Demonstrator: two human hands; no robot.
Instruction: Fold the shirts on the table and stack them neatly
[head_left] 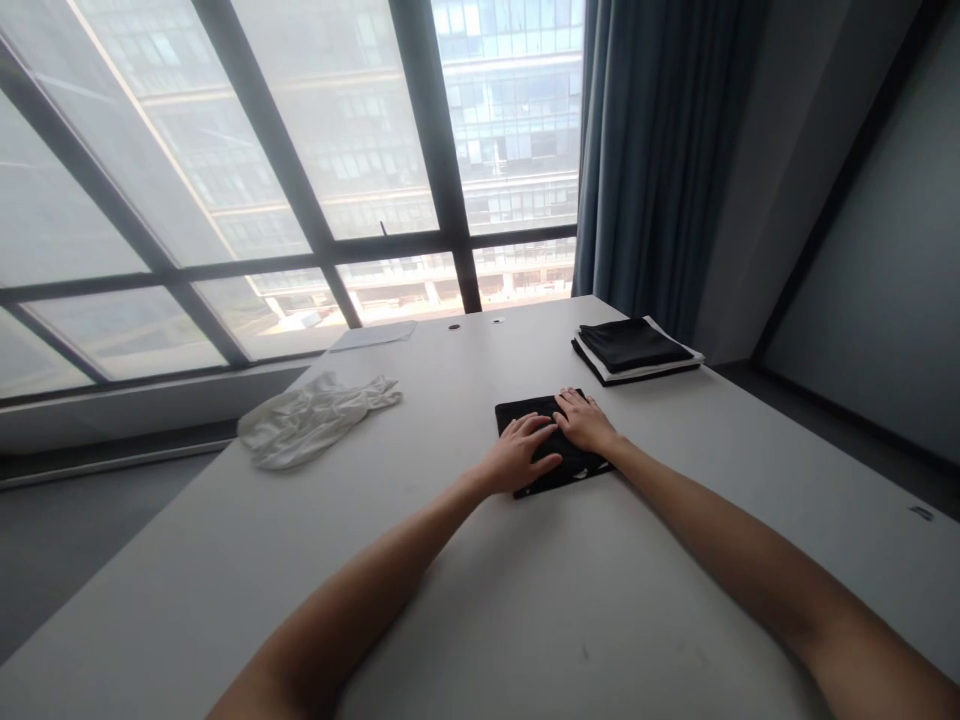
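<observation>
A small folded black cloth (517, 412) lies on the white table (465, 600) in front of me. My left hand (519, 452) rests flat on its near left part, fingers stretched out. My right hand (583, 420) lies flat on its right part, fingers spread, beside the left one. Neither hand grips anything.
A stack of folded black and white cloths (636, 350) sits at the far right of the table. A crumpled white garment (311, 418) lies at the left. A sheet of paper (373, 336) is near the far edge. Large windows and a blue curtain (652, 160) stand behind.
</observation>
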